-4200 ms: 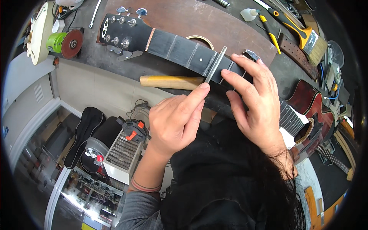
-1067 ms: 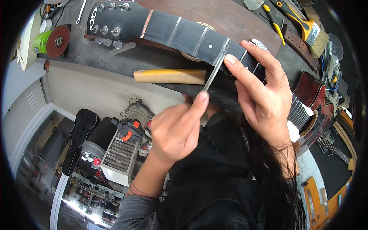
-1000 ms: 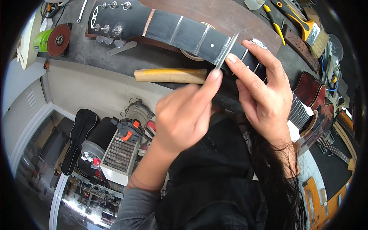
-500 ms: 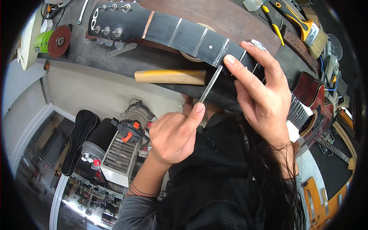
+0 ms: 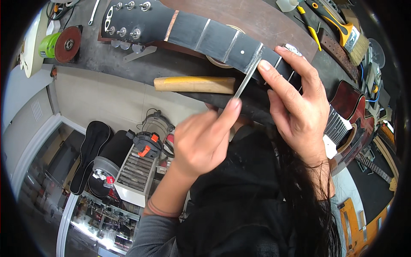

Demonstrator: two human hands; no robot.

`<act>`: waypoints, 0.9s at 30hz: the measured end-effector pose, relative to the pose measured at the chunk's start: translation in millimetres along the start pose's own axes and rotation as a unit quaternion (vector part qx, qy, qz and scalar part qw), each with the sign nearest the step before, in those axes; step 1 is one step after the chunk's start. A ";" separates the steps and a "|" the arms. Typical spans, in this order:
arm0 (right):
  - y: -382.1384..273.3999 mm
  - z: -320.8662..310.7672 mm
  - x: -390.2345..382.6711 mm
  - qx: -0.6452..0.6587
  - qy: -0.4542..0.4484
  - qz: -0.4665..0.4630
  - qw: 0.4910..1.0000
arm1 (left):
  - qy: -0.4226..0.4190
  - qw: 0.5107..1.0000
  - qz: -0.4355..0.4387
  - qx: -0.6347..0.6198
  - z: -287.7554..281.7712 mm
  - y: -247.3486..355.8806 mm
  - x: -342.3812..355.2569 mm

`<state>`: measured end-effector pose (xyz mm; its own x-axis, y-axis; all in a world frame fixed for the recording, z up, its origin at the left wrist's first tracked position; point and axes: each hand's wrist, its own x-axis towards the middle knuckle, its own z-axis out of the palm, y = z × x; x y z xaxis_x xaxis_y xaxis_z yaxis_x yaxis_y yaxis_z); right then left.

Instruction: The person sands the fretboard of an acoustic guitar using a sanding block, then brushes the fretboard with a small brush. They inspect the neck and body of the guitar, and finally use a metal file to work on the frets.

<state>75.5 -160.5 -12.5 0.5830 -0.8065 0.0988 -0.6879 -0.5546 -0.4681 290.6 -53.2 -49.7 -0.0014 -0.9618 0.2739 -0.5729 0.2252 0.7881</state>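
Tally: left hand [image 5: 201, 143] + right hand [image 5: 302, 105] = 2; metal file [image 5: 245, 83], 1; black headstock [image 5: 127, 19], 1; tuning posts [image 5: 135, 33], 6; wide brush [image 5: 346, 31], 1; green grinder [image 5: 50, 46], 1

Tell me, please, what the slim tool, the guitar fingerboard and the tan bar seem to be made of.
Slim tool: probably steel, bare and greyish, judging by its metallic sheen.
Guitar fingerboard: likely dark wood, matte, from its dull black surface; composite can't be ruled out.
Tan bar: seemingly wood, smooth-looking, with a yellow stripe, judging by its warm, pale colour.
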 end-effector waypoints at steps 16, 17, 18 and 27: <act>-1.9 -1.5 -0.5 -0.007 -0.003 0.002 1.000 | 0.015 1.000 0.019 -0.002 -9.3 2.8 -38.3; -1.2 -0.6 -0.2 -0.005 -0.002 0.000 1.000 | 0.021 1.000 0.023 -0.003 -6.4 2.0 -33.5; -0.5 0.2 -0.2 -0.002 0.000 -0.002 1.000 | 0.026 0.999 0.028 -0.004 -4.4 1.7 -29.7; 1.1 1.9 -1.7 -0.001 0.000 -0.004 1.000 | 0.032 0.999 0.042 0.007 12.3 -9.8 7.8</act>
<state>74.6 -159.4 -14.8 0.5889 -0.8016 0.1031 -0.6839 -0.5622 -0.4650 286.1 -64.8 -62.0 0.0027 -0.9274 0.3742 -0.5840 0.3023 0.7534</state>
